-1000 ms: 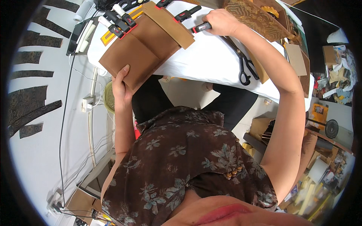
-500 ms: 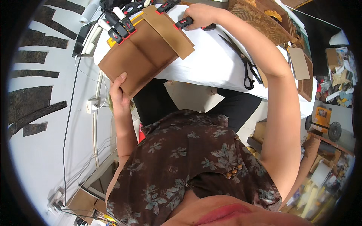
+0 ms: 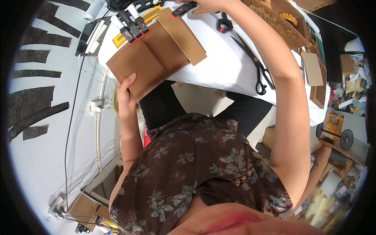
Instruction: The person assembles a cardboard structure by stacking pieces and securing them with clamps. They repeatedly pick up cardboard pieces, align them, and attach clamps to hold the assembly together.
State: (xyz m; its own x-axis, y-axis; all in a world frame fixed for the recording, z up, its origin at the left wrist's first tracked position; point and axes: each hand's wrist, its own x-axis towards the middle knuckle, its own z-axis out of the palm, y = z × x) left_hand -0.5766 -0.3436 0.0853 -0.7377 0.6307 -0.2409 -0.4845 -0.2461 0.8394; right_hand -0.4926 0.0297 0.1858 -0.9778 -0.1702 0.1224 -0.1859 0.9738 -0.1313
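My left hand (image 3: 126, 88) grips the near left corner of a brown folded leather-like panel (image 3: 145, 62), thumb on top and the other fingers underneath. A lighter tan strip (image 3: 180, 35) lies along its right side. Three black spring clamps (image 3: 134, 29) with red jaws bite the far left edge, some with white handles. Another black clamp (image 3: 184, 8) sits at the strip's far end. My right hand (image 3: 208, 5), partly cut off by the top edge, has its fingers closed about that clamp's handle. One more black clamp (image 3: 224, 24) lies loose on the white table.
Large black scissors (image 3: 256, 64) lie on the white table cover (image 3: 219, 70), right of the panel. A yellow frame-like piece (image 3: 118, 40) shows behind the clamps. Wooden boxes (image 3: 280, 23) stand at the far right, a tan board (image 3: 313, 69) beside them. A cable (image 3: 74, 102) runs along the left wall.
The clamp on the strip's right edge is off the panel. My right hand has moved from there to the far-end clamp. The panel has shifted slightly right and nearer.
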